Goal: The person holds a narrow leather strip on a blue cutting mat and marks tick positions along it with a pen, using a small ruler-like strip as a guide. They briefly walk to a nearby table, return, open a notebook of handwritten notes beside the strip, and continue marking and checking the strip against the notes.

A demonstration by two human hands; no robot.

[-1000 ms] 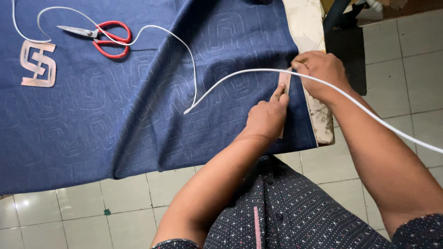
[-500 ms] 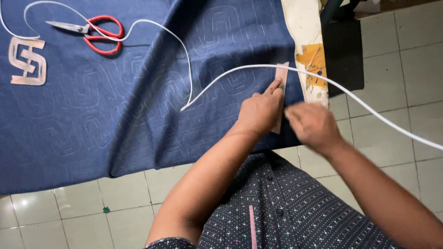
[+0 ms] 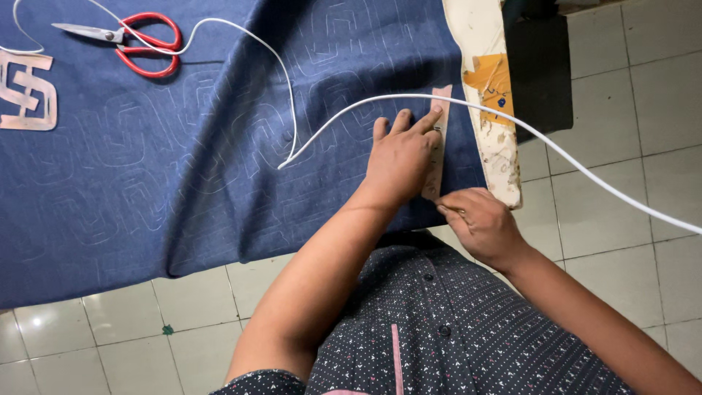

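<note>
- Keep your left hand [image 3: 401,157] flat, fingers spread, pinning the paper strip [image 3: 437,146] to the blue cloth [image 3: 219,146] near the worktop's right edge.
- Your right hand [image 3: 479,223] pinches the strip's near end — hold it steady, clear of the white cord [image 3: 556,150].

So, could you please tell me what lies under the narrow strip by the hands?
The strip lies on blue fabric, pinned by the left hand. The table beneath is hidden.

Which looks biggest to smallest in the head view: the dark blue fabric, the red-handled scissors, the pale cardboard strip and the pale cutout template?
1. Dark blue fabric, by far the largest.
2. Red-handled scissors.
3. Pale cardboard strip under the left hand, partly covered, and pale cutout template, cut off by the frame edge: too close to rank.
</note>
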